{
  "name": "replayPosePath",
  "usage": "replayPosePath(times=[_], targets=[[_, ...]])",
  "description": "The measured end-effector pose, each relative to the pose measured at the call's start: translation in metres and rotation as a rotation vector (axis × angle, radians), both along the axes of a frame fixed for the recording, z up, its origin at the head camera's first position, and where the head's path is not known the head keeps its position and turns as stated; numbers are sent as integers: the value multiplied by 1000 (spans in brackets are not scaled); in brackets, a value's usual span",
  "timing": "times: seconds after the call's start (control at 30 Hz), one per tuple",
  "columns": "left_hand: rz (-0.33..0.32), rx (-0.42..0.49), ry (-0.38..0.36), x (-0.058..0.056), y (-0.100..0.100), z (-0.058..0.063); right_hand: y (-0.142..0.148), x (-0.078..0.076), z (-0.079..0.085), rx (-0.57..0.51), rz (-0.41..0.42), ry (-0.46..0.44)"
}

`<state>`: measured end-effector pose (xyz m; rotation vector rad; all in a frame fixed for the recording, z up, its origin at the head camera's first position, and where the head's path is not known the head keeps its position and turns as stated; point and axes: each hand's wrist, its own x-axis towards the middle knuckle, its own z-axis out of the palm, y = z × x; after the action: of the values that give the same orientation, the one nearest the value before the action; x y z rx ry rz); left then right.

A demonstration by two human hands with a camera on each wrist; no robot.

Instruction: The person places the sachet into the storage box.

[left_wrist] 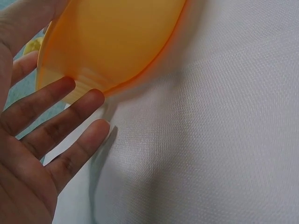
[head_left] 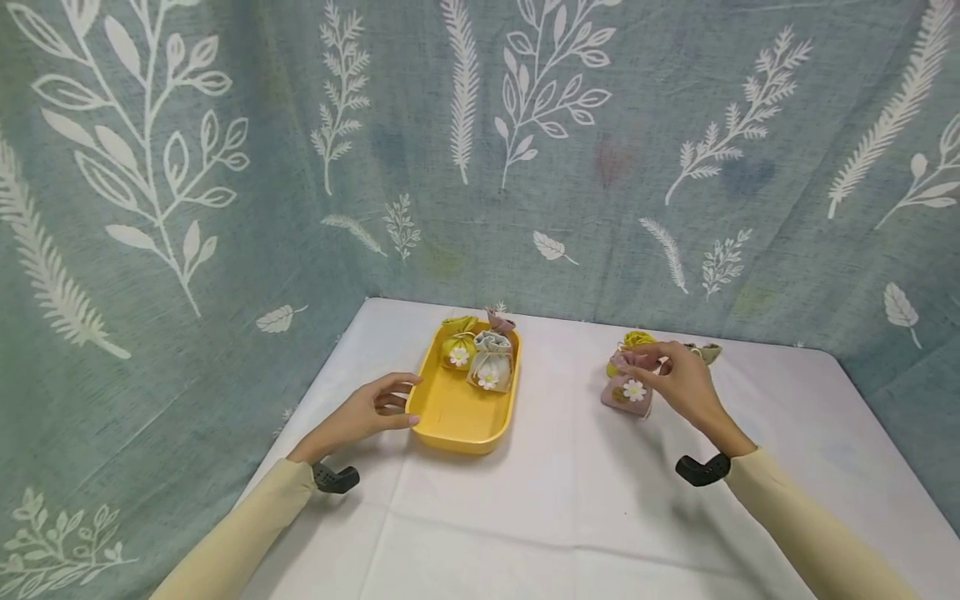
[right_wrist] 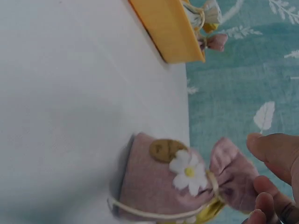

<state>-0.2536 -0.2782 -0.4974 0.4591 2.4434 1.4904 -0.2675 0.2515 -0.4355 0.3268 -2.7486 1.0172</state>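
A yellow tray stands left of the middle. In it are a lime-green pouch, a pale grey pouch and a mauve pouch, largely hidden. My left hand is at the tray's left side, its fingers spread and fairly straight along the wall. At the right my right hand reaches the gathered top of another mauve pouch, which bears a white flower and a brown tag. Its fingertips are by the cloth, while the thumb stands apart from it in the right wrist view.
Behind that mauve pouch is a yellow-green pouch, partly covered. An olive-grey pouch lies beyond my right hand. A white cloth covers the table, and a teal leaf-patterned curtain hangs along its back and left edges.
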Motion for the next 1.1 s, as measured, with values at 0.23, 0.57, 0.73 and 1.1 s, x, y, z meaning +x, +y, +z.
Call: replayPosePath(times=[0.23, 0.57, 0.73, 1.1], targets=[[3, -4, -2, 0, 0, -1, 19, 3, -11, -24, -68, -12], [-6, 9, 7, 0, 1, -1, 34, -1, -30, -114, -121, -163], [0, 0, 9, 0, 1, -1, 36, -6, -42, -111, -106, -213], [-1, -3, 1, 0, 0, -1, 27, -12, -48, -178, -65, -278]])
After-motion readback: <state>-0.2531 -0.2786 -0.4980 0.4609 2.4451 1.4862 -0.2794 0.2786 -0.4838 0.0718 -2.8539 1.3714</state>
